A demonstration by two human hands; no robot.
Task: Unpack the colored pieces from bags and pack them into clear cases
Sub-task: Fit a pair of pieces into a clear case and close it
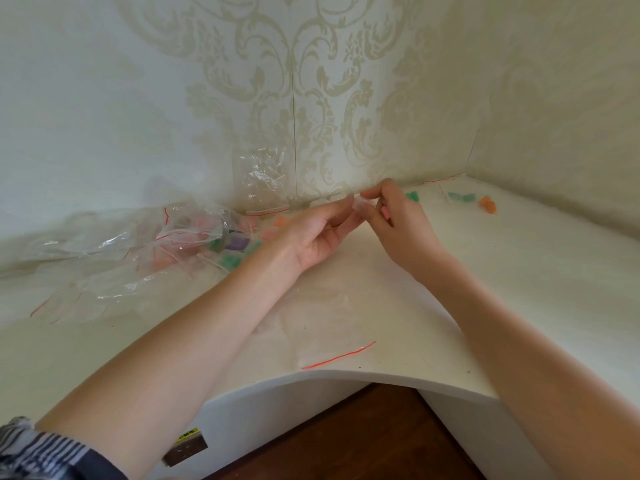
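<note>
Over on the far left of the worktop point(346, 285), a heap of crumpled clear bags point(114, 244) with red zip strips lies against the wall. Just right of that heap sit the colored pieces point(239, 242), pink, purple, green and orange, some under the plastic, so I cannot tell which are loose.

Now the action, centre stage. The left hand point(318, 233) is palm-up, its fingers reaching to a small clear item point(358, 206) raised just above the worktop. It looks like one of the clear cases, though it is too see-through to be sure. The right hand point(398, 220) meets it from the other side, thumb and forefinger pinched on its top edge, and there's a pink piece point(385, 213) tucked among its curled fingers.

Here's how I'd play it: the left grip should steady the clear item by its sides without squeezing the opening, while the right feeds the pink piece in squarely. Go slowly, because slick plastic likes to slip.

Nearer us, an emptied flat bag point(325, 327) lies on the worktop with its red strip towards the near edge. Further right, by the far wall, two green pieces point(460, 196) and an orange one point(487, 204) wait their turn, well apart from the main pile.
</note>
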